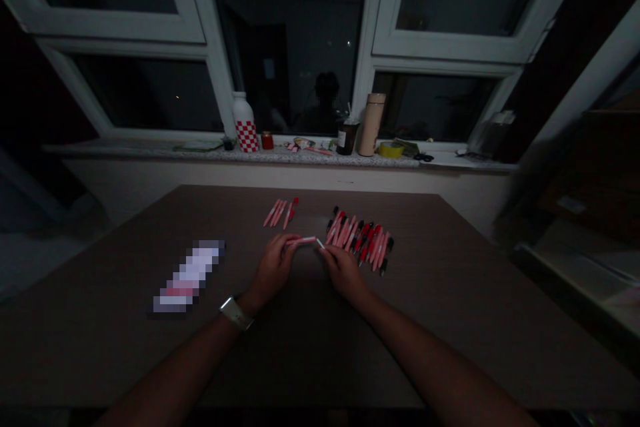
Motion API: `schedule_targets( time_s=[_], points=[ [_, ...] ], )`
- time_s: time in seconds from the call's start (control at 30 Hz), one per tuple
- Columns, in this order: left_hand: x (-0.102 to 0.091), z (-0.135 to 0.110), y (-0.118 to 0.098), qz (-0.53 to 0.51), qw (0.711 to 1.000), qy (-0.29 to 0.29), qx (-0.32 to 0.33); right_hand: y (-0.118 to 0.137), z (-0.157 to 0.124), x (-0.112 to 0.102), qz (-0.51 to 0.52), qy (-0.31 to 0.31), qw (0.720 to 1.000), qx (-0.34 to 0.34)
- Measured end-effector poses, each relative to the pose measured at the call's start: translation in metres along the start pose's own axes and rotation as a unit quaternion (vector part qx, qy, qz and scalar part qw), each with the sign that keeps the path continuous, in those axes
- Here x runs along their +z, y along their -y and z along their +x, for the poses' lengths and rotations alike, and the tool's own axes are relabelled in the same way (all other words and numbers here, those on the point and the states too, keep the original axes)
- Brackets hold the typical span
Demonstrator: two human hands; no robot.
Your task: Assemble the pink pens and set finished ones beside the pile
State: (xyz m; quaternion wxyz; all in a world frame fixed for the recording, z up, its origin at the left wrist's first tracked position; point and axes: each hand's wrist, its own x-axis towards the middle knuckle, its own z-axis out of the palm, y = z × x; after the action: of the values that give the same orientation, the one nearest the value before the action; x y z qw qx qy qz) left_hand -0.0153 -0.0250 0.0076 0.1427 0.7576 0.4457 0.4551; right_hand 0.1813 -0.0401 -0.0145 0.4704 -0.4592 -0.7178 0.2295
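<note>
Both my hands rest on a dark brown table (450, 307) in dim light. My left hand (273, 265), with a watch on its wrist, is closed round a pink pen (303, 240) held level. My right hand (341, 268) is closed on a small pale piece at the pen's right end; I cannot make out what it is. A row of several pink, red and black pens (361, 237) lies just right of my hands. A smaller group of pink and red pens (281, 211) lies beyond my left hand.
A blurred flat pack (189, 275) lies on the table to the left. The windowsill (150, 151) carries a white bottle with red checks (245, 121), a small red jar (267, 140), a dark jar (347, 137), a beige flask (373, 124) and yellow tape (391, 149).
</note>
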Motion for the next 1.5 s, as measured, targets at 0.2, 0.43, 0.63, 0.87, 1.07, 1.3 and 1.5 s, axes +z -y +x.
schedule_targets(
  time_s=[0.2,0.43,0.63,0.87,1.07,1.3,1.5],
  points=[
    [-0.004,0.0,-0.001,0.05,0.997,0.032,0.046,0.001,0.001,-0.005,-0.081,0.024,0.996,-0.019],
    [-0.008,-0.001,-0.004,0.04,0.989,0.117,0.083,0.008,-0.001,-0.007,-0.234,0.103,0.966,-0.026],
    [-0.005,-0.003,-0.013,-0.002,0.988,0.146,0.046,0.013,-0.006,-0.007,-0.265,0.13,0.955,-0.026],
    [-0.008,0.0,-0.016,-0.036,0.985,0.164,0.032,0.016,-0.005,-0.006,-0.24,0.163,0.955,-0.059],
    [-0.003,-0.003,-0.011,0.007,0.992,0.115,-0.052,0.01,-0.004,-0.004,-0.208,0.137,0.966,-0.064],
    [-0.004,-0.002,-0.01,0.035,0.989,0.142,-0.037,0.01,-0.005,-0.003,-0.214,0.133,0.967,-0.046],
    [-0.005,-0.002,-0.013,-0.007,0.994,0.106,-0.036,0.012,-0.004,-0.004,-0.213,0.139,0.966,-0.035]
  ],
)
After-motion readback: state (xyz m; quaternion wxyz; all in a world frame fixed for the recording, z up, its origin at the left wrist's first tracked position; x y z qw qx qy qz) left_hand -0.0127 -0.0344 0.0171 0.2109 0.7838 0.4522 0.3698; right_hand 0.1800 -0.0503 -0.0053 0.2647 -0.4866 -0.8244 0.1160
